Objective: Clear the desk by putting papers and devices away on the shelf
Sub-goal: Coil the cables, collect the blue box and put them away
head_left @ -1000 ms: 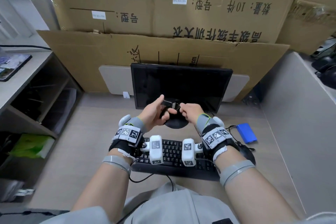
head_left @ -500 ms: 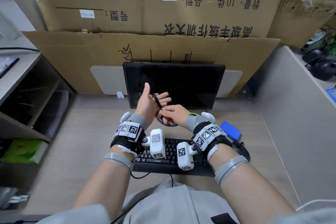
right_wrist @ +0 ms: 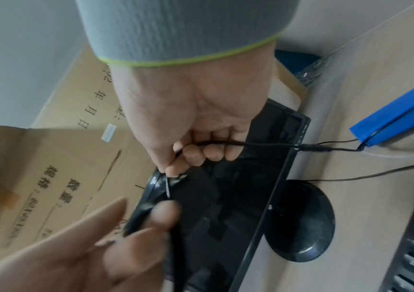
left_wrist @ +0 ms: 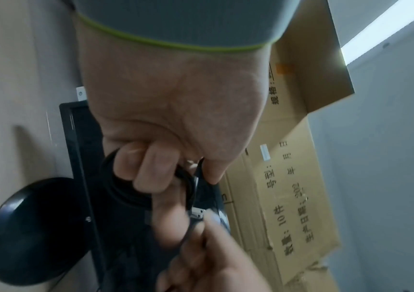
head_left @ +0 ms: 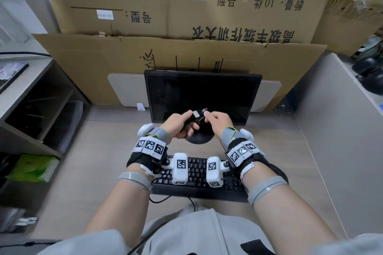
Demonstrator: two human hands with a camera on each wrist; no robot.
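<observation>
Each forearm wears a pale grey band (head_left: 135, 180), and nearer the hands sits a black wrist wrap (head_left: 141, 160) topped by a row of white blocks printed with black square codes (head_left: 149, 146). White camera pods (head_left: 179, 167) jut inward from both wraps. Grey cuffs edged in lime green (left_wrist: 176, 29) cover the wrists; grey clothing (head_left: 192, 232) covers the lap.

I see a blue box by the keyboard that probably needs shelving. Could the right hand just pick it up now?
Probably not yet. The right hand is pinching the black cable that both hands are coiling, so it is busy. The blue box lies uncovered on the desk, so the way looks free once the cable is released.
</observation>
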